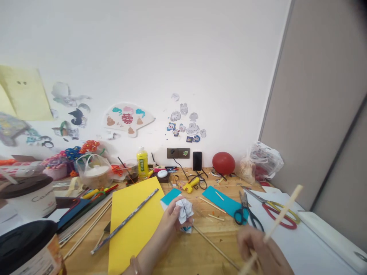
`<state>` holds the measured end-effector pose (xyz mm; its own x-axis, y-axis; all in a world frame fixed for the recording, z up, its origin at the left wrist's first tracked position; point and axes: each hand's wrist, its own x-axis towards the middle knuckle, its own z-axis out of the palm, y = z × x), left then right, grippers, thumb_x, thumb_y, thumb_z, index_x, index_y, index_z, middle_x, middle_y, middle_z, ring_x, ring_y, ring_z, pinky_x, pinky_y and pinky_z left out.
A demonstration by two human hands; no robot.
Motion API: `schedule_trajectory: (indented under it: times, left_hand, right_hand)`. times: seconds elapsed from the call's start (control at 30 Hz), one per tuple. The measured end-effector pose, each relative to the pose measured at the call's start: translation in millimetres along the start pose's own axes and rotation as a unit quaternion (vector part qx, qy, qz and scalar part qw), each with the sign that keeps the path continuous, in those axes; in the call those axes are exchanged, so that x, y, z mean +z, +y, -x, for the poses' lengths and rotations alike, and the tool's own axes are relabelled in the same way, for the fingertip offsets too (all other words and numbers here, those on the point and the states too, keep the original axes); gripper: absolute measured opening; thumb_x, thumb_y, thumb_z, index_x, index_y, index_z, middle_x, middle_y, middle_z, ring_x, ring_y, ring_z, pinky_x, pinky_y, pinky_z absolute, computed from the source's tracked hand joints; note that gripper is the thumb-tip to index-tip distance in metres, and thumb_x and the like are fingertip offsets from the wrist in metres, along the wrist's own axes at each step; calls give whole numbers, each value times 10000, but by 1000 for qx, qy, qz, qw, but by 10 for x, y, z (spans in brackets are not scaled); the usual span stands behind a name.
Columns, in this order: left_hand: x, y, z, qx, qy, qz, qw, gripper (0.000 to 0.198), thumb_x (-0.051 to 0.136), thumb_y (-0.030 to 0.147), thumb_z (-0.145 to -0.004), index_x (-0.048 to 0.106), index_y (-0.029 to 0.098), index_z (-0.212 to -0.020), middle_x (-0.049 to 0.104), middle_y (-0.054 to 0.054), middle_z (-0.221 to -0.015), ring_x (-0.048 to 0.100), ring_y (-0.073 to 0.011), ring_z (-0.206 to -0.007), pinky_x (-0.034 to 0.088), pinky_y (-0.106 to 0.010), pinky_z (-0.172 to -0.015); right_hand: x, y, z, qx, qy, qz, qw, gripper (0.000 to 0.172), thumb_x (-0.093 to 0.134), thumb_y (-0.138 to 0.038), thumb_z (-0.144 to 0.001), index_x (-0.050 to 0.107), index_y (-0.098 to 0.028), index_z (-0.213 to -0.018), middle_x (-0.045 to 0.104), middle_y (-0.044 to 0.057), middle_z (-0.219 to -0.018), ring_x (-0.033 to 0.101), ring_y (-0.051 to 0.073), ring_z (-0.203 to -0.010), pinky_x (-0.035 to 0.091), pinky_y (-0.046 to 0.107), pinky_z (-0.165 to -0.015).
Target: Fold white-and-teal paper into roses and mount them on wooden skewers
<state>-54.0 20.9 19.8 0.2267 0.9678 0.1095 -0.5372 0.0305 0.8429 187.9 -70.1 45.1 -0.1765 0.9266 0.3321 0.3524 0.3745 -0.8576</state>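
Observation:
My left hand (pixel 173 218) is closed around a crumpled white paper ball (pixel 185 211), held over the middle of the table. Just under it shows a small blue-and-white piece (pixel 187 229), partly covered. At the lower right, my right hand (pixel 262 250) grips a pale wooden stick (pixel 283 214) that slants up to the right; the hand is slightly blurred. Between the two hands, a thin wooden stick (pixel 216 247) lies on the tabletop. Black-handled scissors (pixel 245 214) rest just beyond my right hand, partly over a blue sheet (pixel 222 200).
A yellow sheet (pixel 134 221) with a patterned strip (pixel 126 219) lies left. Cups (pixel 28 196) crowd the left edge. Along the wall stand a yellow bottle (pixel 142 162), a phone (pixel 197 161) and a red balloon (pixel 223 163). A yellow glue gun (pixel 190 185) and red-and-yellow-handled scissors (pixel 281 215) lie nearby.

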Motion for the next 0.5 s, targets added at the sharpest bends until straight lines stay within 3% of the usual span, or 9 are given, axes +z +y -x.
schedule_trajectory:
  times: [0.07, 0.13, 0.3, 0.5]
  left_hand:
    - [17, -7, 21, 0, -2, 1, 1000, 505, 740, 492, -656, 553, 202, -1024, 671, -41, -759, 645, -184, -609, 501, -304, -593]
    - [22, -21, 28, 5, 1, 2, 1000, 486, 740, 488, -660, 563, 209, -1017, 666, -35, -768, 644, -176, -614, 494, -293, -597]
    - [-12, -73, -11, 17, 10, -4, 1000, 472, 737, 486, -664, 568, 217, -1014, 652, -15, -730, 641, -177, -606, 490, -303, -606]
    - [-39, -130, -37, 29, 7, -21, 999, 496, 765, 483, -626, 571, 212, -994, 636, -8, -737, 623, -168, -588, 471, -286, -578]
  right_hand:
    - [55, -68, -350, -112, 60, -30, 991, 463, 343, -565, -893, 584, -230, -684, 533, 7, -584, 524, 158, -560, 427, 297, -550]
    - [180, -113, -624, -165, 81, -47, 982, 422, 389, -526, -892, 584, -215, -684, 550, 8, -587, 538, 153, -581, 427, 278, -568]
    - [498, 21, -837, -174, 81, -66, 979, 412, 360, -461, -920, 562, -215, -659, 569, 1, -597, 548, 138, -582, 427, 254, -570]
    - [513, 218, -772, -160, 85, -59, 982, 387, 373, -442, -923, 584, -210, -696, 585, 2, -627, 561, 143, -613, 428, 260, -609]
